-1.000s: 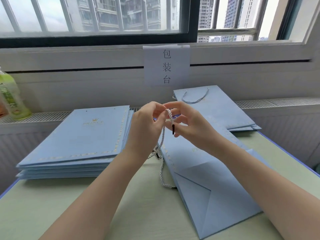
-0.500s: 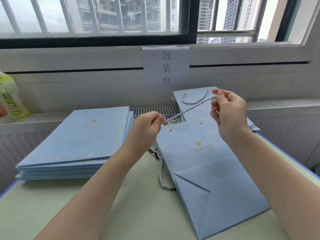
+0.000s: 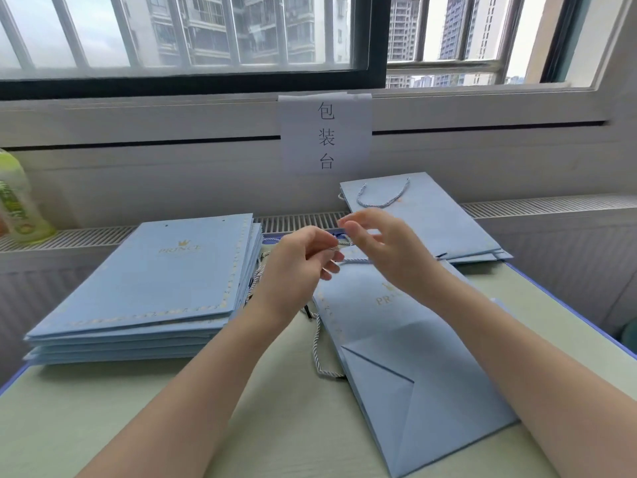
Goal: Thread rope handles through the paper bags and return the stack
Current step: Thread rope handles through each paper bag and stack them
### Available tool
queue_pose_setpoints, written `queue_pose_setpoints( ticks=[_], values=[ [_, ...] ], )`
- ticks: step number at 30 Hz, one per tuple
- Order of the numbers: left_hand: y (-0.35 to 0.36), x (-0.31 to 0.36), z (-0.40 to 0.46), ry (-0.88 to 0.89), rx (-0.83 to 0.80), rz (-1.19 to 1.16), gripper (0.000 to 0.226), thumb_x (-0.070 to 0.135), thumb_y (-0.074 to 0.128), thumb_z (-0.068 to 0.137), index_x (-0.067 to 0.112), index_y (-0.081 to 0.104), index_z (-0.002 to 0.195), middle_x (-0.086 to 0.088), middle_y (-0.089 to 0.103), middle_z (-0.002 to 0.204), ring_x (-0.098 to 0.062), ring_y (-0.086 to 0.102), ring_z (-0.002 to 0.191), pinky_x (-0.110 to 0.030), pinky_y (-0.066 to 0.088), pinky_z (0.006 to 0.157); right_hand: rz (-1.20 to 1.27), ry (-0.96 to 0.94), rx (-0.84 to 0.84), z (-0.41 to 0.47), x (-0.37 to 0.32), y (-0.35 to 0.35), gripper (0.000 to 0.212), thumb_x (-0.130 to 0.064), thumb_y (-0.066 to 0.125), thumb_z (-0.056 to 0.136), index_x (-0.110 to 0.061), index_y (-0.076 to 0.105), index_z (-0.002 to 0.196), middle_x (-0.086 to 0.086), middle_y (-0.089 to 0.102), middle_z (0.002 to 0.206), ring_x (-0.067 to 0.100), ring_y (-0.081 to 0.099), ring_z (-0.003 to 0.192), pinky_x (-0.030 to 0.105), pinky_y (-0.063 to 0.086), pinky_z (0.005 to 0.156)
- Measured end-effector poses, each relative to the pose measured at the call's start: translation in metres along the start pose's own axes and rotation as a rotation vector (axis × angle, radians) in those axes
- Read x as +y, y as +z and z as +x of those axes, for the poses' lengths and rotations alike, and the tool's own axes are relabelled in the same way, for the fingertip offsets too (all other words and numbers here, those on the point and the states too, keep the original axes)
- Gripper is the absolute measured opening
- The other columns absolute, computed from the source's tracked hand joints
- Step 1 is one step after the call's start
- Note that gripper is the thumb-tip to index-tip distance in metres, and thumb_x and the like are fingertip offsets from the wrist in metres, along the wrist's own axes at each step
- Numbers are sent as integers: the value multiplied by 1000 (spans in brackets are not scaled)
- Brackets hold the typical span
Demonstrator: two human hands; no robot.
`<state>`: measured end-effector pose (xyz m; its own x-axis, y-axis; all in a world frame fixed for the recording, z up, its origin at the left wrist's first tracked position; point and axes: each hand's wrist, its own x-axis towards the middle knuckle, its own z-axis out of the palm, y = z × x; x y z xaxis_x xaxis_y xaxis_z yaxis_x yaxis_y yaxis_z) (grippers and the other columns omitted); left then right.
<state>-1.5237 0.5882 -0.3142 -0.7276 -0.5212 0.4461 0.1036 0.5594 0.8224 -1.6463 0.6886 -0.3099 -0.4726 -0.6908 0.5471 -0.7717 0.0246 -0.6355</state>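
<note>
Left hand [image 3: 296, 267]: fingers curled, thumb and forefinger pinching a short length of twisted blue-and-white rope [image 3: 336, 247] just above the top edge of the flat paper bag [image 3: 410, 360]. Right hand [image 3: 389, 250]: fingers loosely spread and apart, thumb and forefinger tips just beside the left fingertips; whether they actually grip the rope cannot be told, as that area is blurred.

The bag under work lies flat on the pale green table [image 3: 103, 426], directly below both sets of fingers, its folded bottom toward the person and a gold crown mark with lettering showing below the right wrist. A second rope length [image 3: 315, 343] trails along the bag's left edge, below the left wrist, with one end running under the bag.

To the left of the left fingers sits the stack of unthreaded bags [image 3: 144, 288], punched holes visible near the top edge of the uppermost. Beyond the right fingers lies a smaller pile of finished bags [image 3: 431, 222], a rope handle looped on top. A paper sign [image 3: 325, 136] hangs on the wall beyond the fingers. A green bottle [image 3: 17, 201] stands far left on the sill.
</note>
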Motion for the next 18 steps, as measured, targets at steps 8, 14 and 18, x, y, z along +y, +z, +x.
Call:
queue_pose_setpoints(
  ticks=[8, 14, 18],
  values=[
    [1, -14, 2, 59, 57, 292, 9, 22, 65, 88, 13, 63, 87, 4, 66, 70, -16, 62, 67, -33, 52, 68, -34, -23, -171, -2, -7, -2, 10, -23, 62, 90, -14, 68, 90, -11, 46, 42, 7, 41, 40, 16, 35, 47],
    [9, -39, 0, -118, -135, 745, 49, 34, 46, 97, 10, 36, 139, -9, 42, 140, -26, 33, 131, -35, 28, 108, -426, 82, -205, 3, 15, -19, 15, -22, 41, 98, -22, 56, 97, -12, 62, 70, 15, 57, 70, 34, 50, 72],
    [11, -35, 2, -162, -48, 683, 52, 36, 54, 93, 10, 42, 137, -12, 45, 134, -27, 34, 128, -33, 25, 104, -422, 73, -236, 2, 19, -12, 3, -21, 41, 98, -23, 44, 98, -15, 64, 74, 19, 62, 71, 38, 53, 72]
  ],
)
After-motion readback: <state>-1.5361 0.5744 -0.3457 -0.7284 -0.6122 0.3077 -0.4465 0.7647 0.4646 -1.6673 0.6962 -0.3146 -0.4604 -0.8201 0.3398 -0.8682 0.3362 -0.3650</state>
